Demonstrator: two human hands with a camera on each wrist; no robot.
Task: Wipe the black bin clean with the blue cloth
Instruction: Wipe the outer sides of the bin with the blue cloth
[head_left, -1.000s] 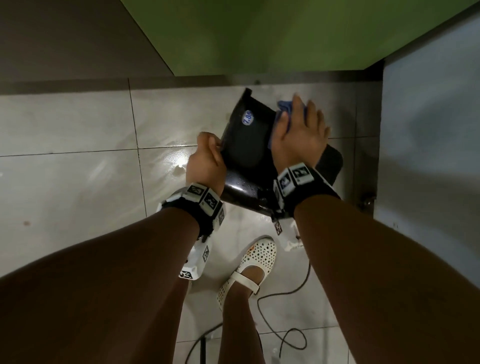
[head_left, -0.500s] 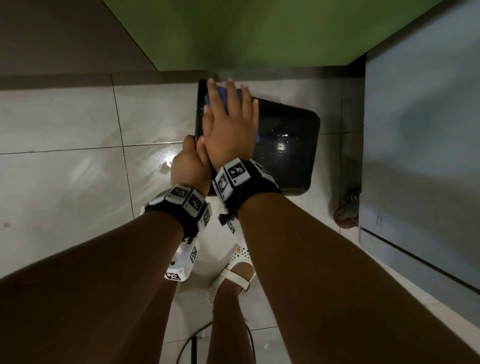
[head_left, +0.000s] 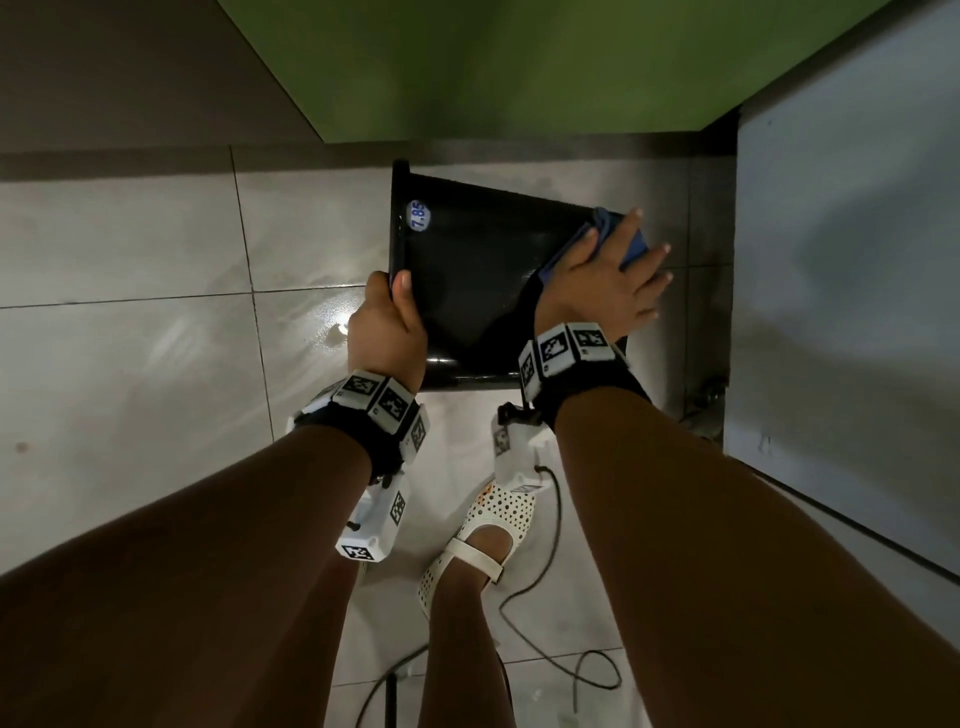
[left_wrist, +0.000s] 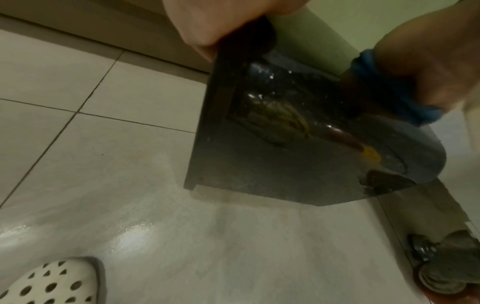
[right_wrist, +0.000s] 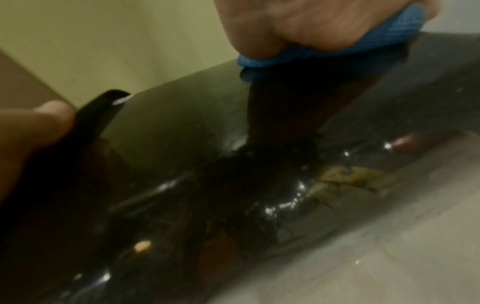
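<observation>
The glossy black bin (head_left: 478, 280) lies tipped on its side above the tiled floor, rim to the left, a round price sticker (head_left: 418, 215) near the rim. My left hand (head_left: 387, 322) grips the rim (left_wrist: 228, 51), thumb on the outer wall. My right hand (head_left: 605, 280) lies flat with spread fingers on the folded blue cloth (head_left: 631, 244), pressing it against the bin's right end near the base. In the wrist views the blue cloth (right_wrist: 324, 49) sits under my palm, and the bin wall (left_wrist: 298, 133) shines wet with yellowish smears (right_wrist: 348, 176).
A green wall (head_left: 493, 67) stands just behind the bin and a grey panel (head_left: 847, 260) closes in the right side. My foot in a white perforated shoe (head_left: 483, 535) stands below the bin, with a dark cable (head_left: 550, 654) trailing over the floor tiles (head_left: 130, 338).
My right hand has slid the blue cloth from the bin's left end across to its right end. The left hand keeps its hold on the rim, and the bin has turned a little.
</observation>
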